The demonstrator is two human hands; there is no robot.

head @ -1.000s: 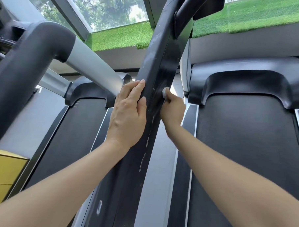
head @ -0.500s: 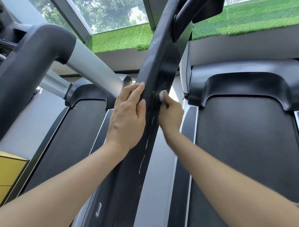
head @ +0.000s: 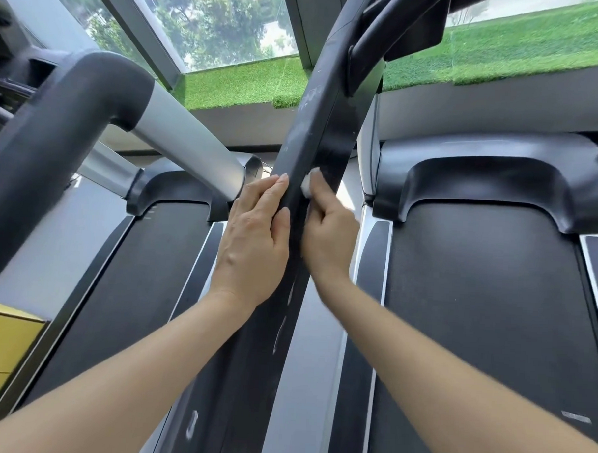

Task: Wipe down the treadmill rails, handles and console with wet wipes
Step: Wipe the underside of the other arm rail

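On the dark rail (head: 315,131) slanting up between the two treadmills, I am rubbing a small balled wipe (head: 308,185) against its right face, my right hand (head: 329,234) curling its fingers round the wipe. My left hand (head: 256,238) is lying flat along the rail's left edge, fingers straight and holding nothing, steadying it. Whitish streaks (head: 281,331) are showing lower down, so I judge the next stroke needs to run downward over them.

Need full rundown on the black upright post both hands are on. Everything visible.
The upright post is a flat-faced black bar, matte plastic or painted metal by the look, leaning up and right across the middle of the view. White smears and scuffs streak its face. The left hand lies flat against its left edge; the right hand presses a small white wipe onto its face. A black bracket joins it near the top.
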